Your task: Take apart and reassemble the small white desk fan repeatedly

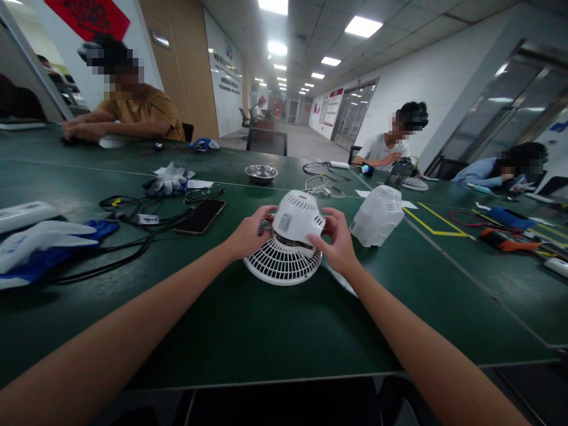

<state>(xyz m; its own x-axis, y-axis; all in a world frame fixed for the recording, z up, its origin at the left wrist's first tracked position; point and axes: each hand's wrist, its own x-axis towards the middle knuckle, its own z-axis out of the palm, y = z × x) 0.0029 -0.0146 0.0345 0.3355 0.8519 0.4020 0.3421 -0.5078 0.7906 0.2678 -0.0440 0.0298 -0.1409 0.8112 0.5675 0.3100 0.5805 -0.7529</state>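
In front of me a white motor cover point(295, 216) with vent slots sits tilted over the back of a white fan grille point(284, 266), which lies on the green table. A gap with darker parts shows between cover and grille at the front. My left hand point(256, 229) is closed at the left side of the cover and grille, its fingertips partly hidden. My right hand point(336, 236) grips the right side of the cover, thumb at its front lower edge and fingers behind. Right of it stands another white plastic housing point(378, 216).
A phone point(201, 216), black cables point(128, 219) and work gloves point(171, 179) lie to the left. Behind the fan are a metal bowl point(261, 173) and a white cord point(326, 190). A multimeter point(508, 241) lies right. Other people sit across the table.
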